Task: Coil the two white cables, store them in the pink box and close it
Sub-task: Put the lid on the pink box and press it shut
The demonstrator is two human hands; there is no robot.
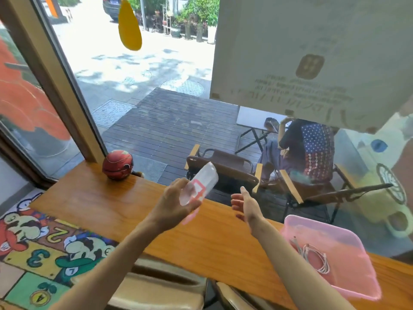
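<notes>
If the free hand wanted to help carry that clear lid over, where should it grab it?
Probably the lid's upper far end, coming in from the right. The left hand already grips the lower end, and the lid tilts up and away, leaving that end bare near the open right hand.

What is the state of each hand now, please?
Left hand: holds the clear lid, raised above the counter.
Right hand: open, holding nothing.

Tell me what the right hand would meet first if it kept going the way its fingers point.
Probably the clear lid held in the left hand: the right hand is open, fingers pointing left toward it. Depth is uncertain.
</notes>
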